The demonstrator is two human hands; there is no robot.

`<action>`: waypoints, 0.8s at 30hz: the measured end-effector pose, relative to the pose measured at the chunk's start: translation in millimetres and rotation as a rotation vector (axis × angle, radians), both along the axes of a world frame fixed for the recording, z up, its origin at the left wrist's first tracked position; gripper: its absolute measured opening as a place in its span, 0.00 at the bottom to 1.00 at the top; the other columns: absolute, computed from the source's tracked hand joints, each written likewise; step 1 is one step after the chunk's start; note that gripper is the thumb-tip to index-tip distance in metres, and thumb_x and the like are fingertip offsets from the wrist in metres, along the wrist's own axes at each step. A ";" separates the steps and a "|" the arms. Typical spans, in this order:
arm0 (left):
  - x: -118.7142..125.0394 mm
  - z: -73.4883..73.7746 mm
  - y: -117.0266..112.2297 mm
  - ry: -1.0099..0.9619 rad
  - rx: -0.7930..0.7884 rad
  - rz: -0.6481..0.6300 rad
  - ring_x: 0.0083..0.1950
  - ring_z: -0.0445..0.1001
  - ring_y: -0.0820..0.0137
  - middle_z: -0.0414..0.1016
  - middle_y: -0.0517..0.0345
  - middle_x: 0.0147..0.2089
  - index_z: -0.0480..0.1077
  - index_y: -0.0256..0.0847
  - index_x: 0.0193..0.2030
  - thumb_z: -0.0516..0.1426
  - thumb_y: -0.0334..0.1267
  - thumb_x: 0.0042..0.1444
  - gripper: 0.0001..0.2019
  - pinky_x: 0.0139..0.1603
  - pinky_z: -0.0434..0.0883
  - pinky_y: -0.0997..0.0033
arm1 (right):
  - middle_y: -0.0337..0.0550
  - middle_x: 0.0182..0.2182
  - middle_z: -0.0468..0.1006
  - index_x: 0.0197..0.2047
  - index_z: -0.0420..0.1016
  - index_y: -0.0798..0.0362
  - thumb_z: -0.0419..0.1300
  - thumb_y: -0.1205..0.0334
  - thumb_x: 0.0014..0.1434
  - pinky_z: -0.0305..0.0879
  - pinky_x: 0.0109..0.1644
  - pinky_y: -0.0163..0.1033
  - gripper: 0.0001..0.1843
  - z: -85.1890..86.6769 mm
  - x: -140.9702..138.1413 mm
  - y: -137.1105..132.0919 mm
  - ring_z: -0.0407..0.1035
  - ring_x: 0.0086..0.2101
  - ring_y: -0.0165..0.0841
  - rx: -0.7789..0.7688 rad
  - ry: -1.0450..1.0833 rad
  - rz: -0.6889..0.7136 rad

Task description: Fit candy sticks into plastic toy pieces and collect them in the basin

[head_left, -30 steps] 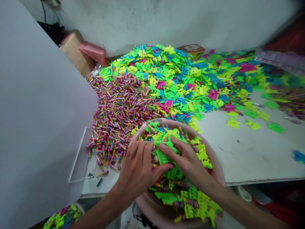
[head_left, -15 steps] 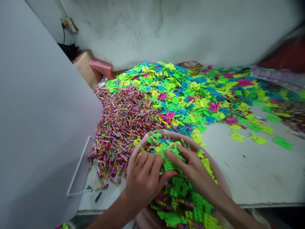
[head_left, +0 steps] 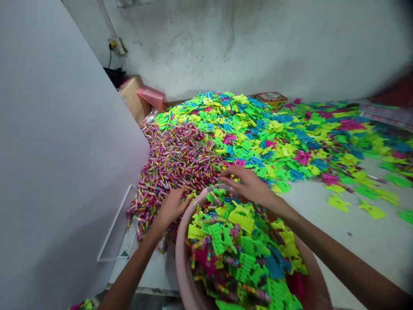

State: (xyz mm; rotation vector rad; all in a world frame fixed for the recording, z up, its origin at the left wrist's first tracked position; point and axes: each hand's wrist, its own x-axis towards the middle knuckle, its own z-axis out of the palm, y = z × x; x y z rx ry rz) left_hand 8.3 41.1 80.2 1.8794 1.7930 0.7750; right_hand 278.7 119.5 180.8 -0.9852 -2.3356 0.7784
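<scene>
A pale pink plastic basin (head_left: 182, 258) sits at the bottom of the view, heaped with bright green, yellow, blue and pink comb-shaped plastic pieces (head_left: 240, 245) mixed with striped candy sticks. My left hand (head_left: 171, 209) rests at the basin's far left, on the edge of a large pile of striped candy sticks (head_left: 176, 168). My right hand (head_left: 247, 185) reaches over the far rim, fingers curled, near a wide spread of the same plastic pieces (head_left: 232, 125). Neither hand shows anything held.
A large white panel (head_left: 64, 150) fills the left side. A white wire frame (head_left: 118, 224) lies by the candy. Behind the piles are a cardboard box (head_left: 130, 97), a pink object (head_left: 151, 97) and a tin (head_left: 272, 100) against a stained wall (head_left: 258, 43).
Both hands have come out of the basin and moved forward to its far rim. The view has shifted, placing the basin lower in the frame.
</scene>
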 end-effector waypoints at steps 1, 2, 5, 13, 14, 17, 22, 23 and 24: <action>1.3 -10.9 4.0 0.003 -0.025 0.001 0.44 0.78 0.62 0.81 0.52 0.40 0.77 0.37 0.40 0.63 0.40 0.58 0.08 0.48 0.74 0.61 | 0.47 0.40 0.82 0.41 0.81 0.50 0.58 0.55 0.67 0.66 0.52 0.48 0.12 -5.8 -13.9 10.6 0.74 0.44 0.43 -0.001 -0.016 0.082; 2.6 -19.4 6.9 0.003 -0.044 0.010 0.43 0.78 0.64 0.80 0.53 0.40 0.76 0.36 0.40 0.63 0.40 0.60 0.08 0.48 0.74 0.60 | 0.46 0.39 0.83 0.39 0.81 0.49 0.61 0.56 0.64 0.67 0.52 0.48 0.09 -11.1 -27.2 19.7 0.75 0.43 0.42 -0.006 -0.028 0.141; 2.4 -31.7 11.1 -0.015 -0.074 0.044 0.44 0.77 0.66 0.77 0.54 0.42 0.74 0.35 0.42 0.59 0.42 0.65 0.10 0.50 0.74 0.58 | 0.42 0.37 0.83 0.36 0.82 0.49 0.64 0.59 0.61 0.69 0.53 0.46 0.05 -24.0 -56.7 34.0 0.75 0.43 0.41 -0.031 -0.046 0.249; 4.4 -15.7 13.1 -0.215 -0.079 -0.016 0.40 0.77 0.66 0.79 0.53 0.38 0.75 0.37 0.39 0.61 0.44 0.61 0.11 0.46 0.75 0.62 | 0.39 0.35 0.80 0.36 0.78 0.57 0.62 0.52 0.65 0.71 0.49 0.44 0.15 -40.6 -76.4 31.4 0.75 0.39 0.35 -0.137 -0.043 0.329; 6.4 -9.9 15.6 -0.258 -0.051 -0.006 0.42 0.77 0.64 0.80 0.50 0.41 0.76 0.38 0.41 0.60 0.44 0.61 0.11 0.47 0.75 0.62 | 0.38 0.34 0.80 0.35 0.79 0.56 0.65 0.51 0.62 0.70 0.47 0.43 0.15 -41.0 -77.4 34.7 0.75 0.38 0.35 -0.161 -0.033 0.331; 10.7 6.3 28.4 -0.389 0.029 0.019 0.46 0.79 0.63 0.80 0.48 0.48 0.74 0.39 0.51 0.57 0.46 0.64 0.15 0.49 0.75 0.64 | 0.35 0.28 0.79 0.32 0.81 0.52 0.68 0.49 0.56 0.67 0.41 0.38 0.13 -38.6 -76.6 46.7 0.73 0.33 0.34 -0.238 0.023 0.291; 15.0 -0.8 42.5 -0.448 0.068 0.060 0.48 0.78 0.64 0.79 0.47 0.51 0.74 0.37 0.51 0.57 0.42 0.65 0.14 0.53 0.73 0.62 | 0.35 0.24 0.75 0.28 0.75 0.52 0.64 0.46 0.57 0.63 0.34 0.36 0.18 -24.7 -56.1 45.0 0.69 0.28 0.33 -0.333 0.189 0.040; 16.9 -7.4 42.1 -0.438 0.056 0.057 0.48 0.78 0.64 0.79 0.49 0.48 0.75 0.37 0.47 0.60 0.41 0.62 0.12 0.54 0.72 0.60 | 0.36 0.25 0.75 0.30 0.74 0.53 0.63 0.44 0.58 0.64 0.33 0.37 0.19 -20.7 -50.2 38.6 0.70 0.28 0.33 -0.362 0.224 -0.001; 19.2 -14.2 41.1 -0.429 0.044 0.056 0.48 0.77 0.63 0.80 0.51 0.45 0.76 0.37 0.43 0.63 0.41 0.59 0.10 0.55 0.72 0.57 | 0.37 0.26 0.76 0.31 0.73 0.53 0.61 0.43 0.59 0.65 0.33 0.37 0.20 -16.2 -44.6 30.4 0.71 0.28 0.33 -0.394 0.255 -0.031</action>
